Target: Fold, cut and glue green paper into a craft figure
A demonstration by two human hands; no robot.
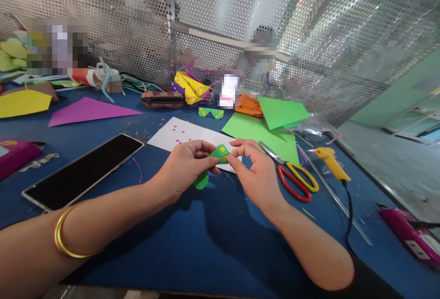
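Over the blue table, my left hand (182,166) grips a folded green paper piece (217,152) between thumb and fingers; its lower end sticks out beneath the hand. Yellow squares dot its face. My right hand (259,175) is closed in a pinch at the piece's right edge, thumb and forefinger on a small yellow paper square (225,158). Behind the hands lies a white sheet (165,136) scattered with small pink squares. A similar green strip with yellow squares (211,113) rests beyond that sheet.
Scissors (295,180) with red and yellow handles lie right of my right hand, near a yellow glue gun (332,164) and its cord. Green sheets (282,111) are behind them. A large dark-screened phone (84,171) lies left. A perforated metal screen (213,10) backs the table.
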